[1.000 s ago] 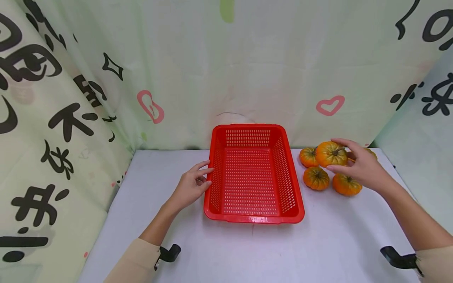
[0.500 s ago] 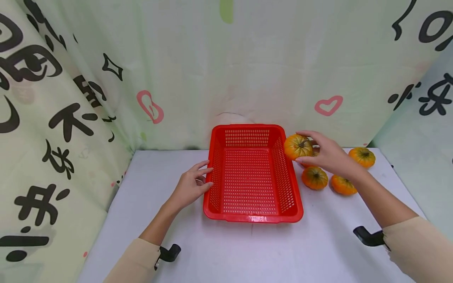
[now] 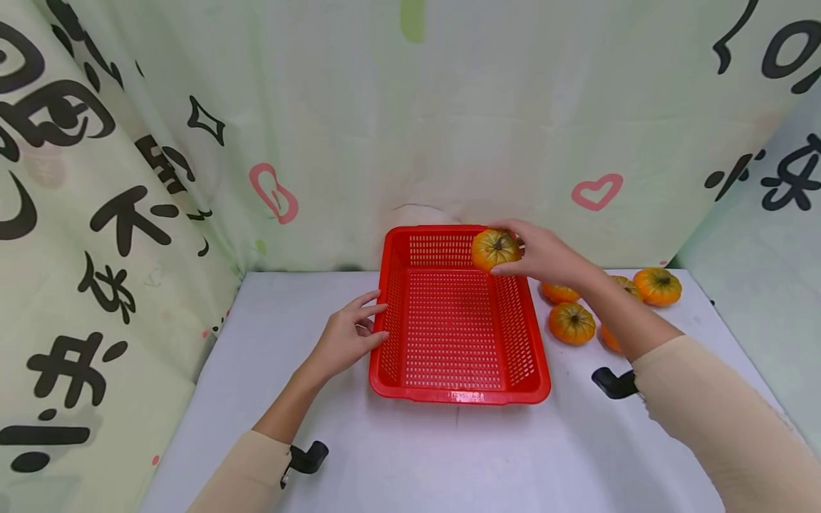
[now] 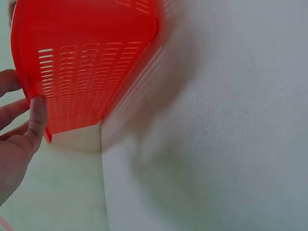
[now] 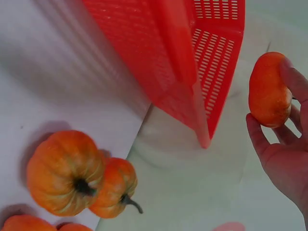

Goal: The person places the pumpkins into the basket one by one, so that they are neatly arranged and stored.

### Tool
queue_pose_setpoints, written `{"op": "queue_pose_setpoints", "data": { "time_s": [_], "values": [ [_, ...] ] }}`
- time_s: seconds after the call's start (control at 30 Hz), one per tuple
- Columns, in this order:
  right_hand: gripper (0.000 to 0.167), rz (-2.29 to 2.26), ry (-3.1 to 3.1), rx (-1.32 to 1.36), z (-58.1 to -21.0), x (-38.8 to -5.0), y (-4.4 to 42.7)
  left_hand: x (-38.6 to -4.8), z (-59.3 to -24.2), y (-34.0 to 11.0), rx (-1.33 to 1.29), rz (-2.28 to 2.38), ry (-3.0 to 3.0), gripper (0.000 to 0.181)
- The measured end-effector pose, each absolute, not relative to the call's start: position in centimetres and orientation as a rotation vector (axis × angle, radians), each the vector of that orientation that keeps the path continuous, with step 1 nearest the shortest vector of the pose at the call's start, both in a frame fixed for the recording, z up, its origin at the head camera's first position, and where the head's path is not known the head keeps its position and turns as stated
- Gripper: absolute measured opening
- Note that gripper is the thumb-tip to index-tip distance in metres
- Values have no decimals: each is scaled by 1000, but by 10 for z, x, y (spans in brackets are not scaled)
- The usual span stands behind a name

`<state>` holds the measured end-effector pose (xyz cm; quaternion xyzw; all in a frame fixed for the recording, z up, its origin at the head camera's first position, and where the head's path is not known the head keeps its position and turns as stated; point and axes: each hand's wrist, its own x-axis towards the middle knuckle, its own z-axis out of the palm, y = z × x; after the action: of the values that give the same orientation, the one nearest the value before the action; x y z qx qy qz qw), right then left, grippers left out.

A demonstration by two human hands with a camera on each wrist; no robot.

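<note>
My right hand [image 3: 539,253] holds a small orange pumpkin [image 3: 496,249] between thumb and fingers, above the far right part of a red plastic basket [image 3: 449,395]. In the right wrist view the held pumpkin [image 5: 269,90] is off the table, beside the basket wall [image 5: 173,62]. My left hand [image 3: 346,338] is at the basket's left rim. The left wrist view has its thumb [image 4: 38,113] on the near side of the rim, with the other fingertips partly hidden behind it. Nothing lies in the visible part of the basket.
Several more pumpkins sit on the white table [image 3: 410,456] right of the basket, among them one in front [image 3: 571,323] and one near the far right corner [image 3: 657,286]. My right forearm partly covers others. A printed curtain [image 3: 333,142] hangs behind the table.
My right hand has carried the pumpkin leftward from the group on the right, across the basket's right rim to above its far right part. The left hand and basket stay nearly still.
</note>
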<state>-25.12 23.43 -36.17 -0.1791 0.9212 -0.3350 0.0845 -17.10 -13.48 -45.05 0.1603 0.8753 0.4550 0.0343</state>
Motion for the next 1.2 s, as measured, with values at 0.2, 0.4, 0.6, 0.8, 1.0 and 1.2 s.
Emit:
{"op": "queue_pose_setpoints", "data": {
  "time_s": [0.2,0.4,0.6,0.8,1.0,1.2],
  "values": [
    [77,-950,2741,-563,-365,-273,210,-172,-450,-135,494,1399,2691,51],
    [79,-932,2711,-524,-373,-287,189,-172,-450,-134,492,1403,2695,50],
    [78,-972,2675,-493,-380,-296,169,-172,-450,-134,501,1408,2690,50],
    [76,-992,2626,-456,-388,-301,146,-171,-449,-135,458,1383,2692,51],
    [74,-968,2612,-381,-403,-302,132,-171,-449,-133,476,1367,2696,51],
    [73,-988,2599,-299,-416,-304,125,-172,-449,-133,475,1358,2699,51]
  ]
}}
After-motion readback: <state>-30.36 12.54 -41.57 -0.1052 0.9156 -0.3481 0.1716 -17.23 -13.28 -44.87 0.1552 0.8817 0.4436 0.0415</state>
